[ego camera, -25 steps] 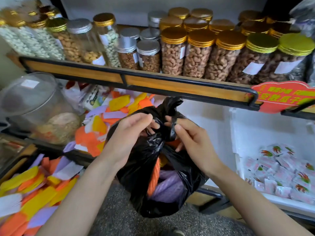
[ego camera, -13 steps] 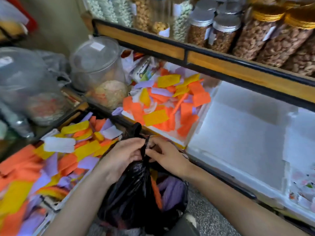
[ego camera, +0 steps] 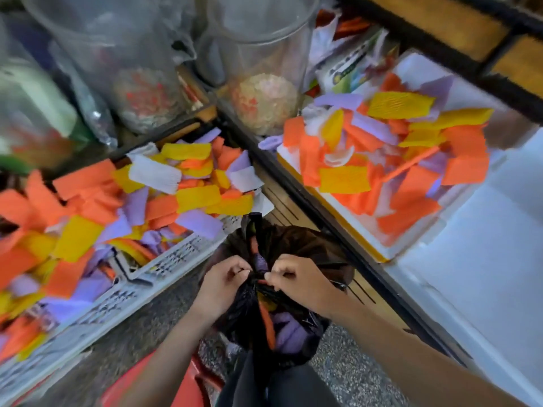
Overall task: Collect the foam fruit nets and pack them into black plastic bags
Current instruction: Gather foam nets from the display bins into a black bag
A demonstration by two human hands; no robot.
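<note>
A black plastic bag (ego camera: 296, 245) hangs low in front of me, with orange and purple foam nets showing through its mouth. My left hand (ego camera: 221, 284) and my right hand (ego camera: 296, 282) both pinch the bag's twisted handles at the top, close together. Loose foam fruit nets (ego camera: 164, 198) in orange, yellow, purple and white fill a grey plastic crate (ego camera: 164, 265) at the left. Another pile of nets (ego camera: 390, 154) lies on a white foam box (ego camera: 470, 259) at the right.
Two clear plastic jars (ego camera: 255, 54) stand behind the piles. A wooden shelf with a black rail (ego camera: 458, 22) runs across the top right. A red object (ego camera: 188, 386) lies on the speckled floor (ego camera: 346, 374) by my legs.
The view has tilted down and left, away from the nut jars. The bag has dropped lower toward the floor, with both hands still working its handles.
</note>
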